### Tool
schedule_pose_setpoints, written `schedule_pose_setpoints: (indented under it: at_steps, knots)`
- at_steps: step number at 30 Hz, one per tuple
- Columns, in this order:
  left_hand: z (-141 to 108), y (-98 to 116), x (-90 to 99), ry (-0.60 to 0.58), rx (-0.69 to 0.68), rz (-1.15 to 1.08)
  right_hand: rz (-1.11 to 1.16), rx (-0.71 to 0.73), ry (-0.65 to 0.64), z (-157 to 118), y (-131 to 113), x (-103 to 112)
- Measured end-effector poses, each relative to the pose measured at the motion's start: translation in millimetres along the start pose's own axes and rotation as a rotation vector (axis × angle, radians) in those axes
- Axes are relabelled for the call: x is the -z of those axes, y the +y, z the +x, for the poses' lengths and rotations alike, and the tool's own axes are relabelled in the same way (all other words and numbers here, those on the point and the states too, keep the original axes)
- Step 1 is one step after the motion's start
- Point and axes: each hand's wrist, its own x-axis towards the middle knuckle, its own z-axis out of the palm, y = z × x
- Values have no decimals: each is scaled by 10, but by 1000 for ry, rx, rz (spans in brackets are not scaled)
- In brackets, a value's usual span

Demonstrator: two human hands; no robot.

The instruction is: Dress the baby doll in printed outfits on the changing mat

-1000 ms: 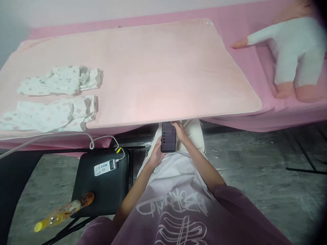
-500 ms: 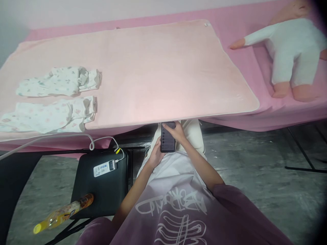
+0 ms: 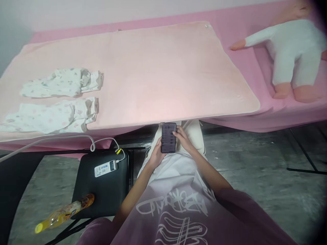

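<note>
A dark smartphone [image 3: 168, 143] is held upright over my lap, just below the table's front edge. My left hand [image 3: 157, 156] is closed around its lower left side. At its right edge, my right hand [image 3: 183, 139] grips the phone with the thumb tip over the lit screen; the other fingers are partly hidden beside and behind it. Rows of small icons show on the screen, too small to read. The nearest garment is a folded white baby outfit with a pink print [image 3: 51, 115] on the pale pink mat [image 3: 158, 71], left of my hands.
Another printed baby outfit [image 3: 58, 83] lies behind the first. A doll in white [image 3: 293, 47] lies on the pink cloth [image 3: 245, 58] at right. On a black stool [image 3: 107, 190] at left are a white power bank with a cable [image 3: 104, 169] and a yellow-capped bottle [image 3: 63, 214].
My right thumb has moved from the upper left of the phone screen to its right edge, and the right hand has drawn back slightly. The left hand keeps its hold.
</note>
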Motion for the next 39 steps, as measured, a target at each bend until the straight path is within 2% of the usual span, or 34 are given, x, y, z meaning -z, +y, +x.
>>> schedule_pose_setpoints:
  at_steps: [5, 8, 16, 23, 39]
  knots:
    - [0, -6, -21, -6, 1, -18, 17, -80, -222, -294, 121, 154]
    - [-5, -5, -28, -13, 6, -18, 6, -88, -282, -351, 175, 194]
    - [-25, 20, -44, 0, 2, -3, 26, -52, -156, -231, 180, 44]
    - [-28, 23, -47, 7, 9, -37, -49, -56, -68, -185, 106, -48]
    - [-25, 11, -31, 9, 17, -34, -34, -58, -52, -186, 97, -60]
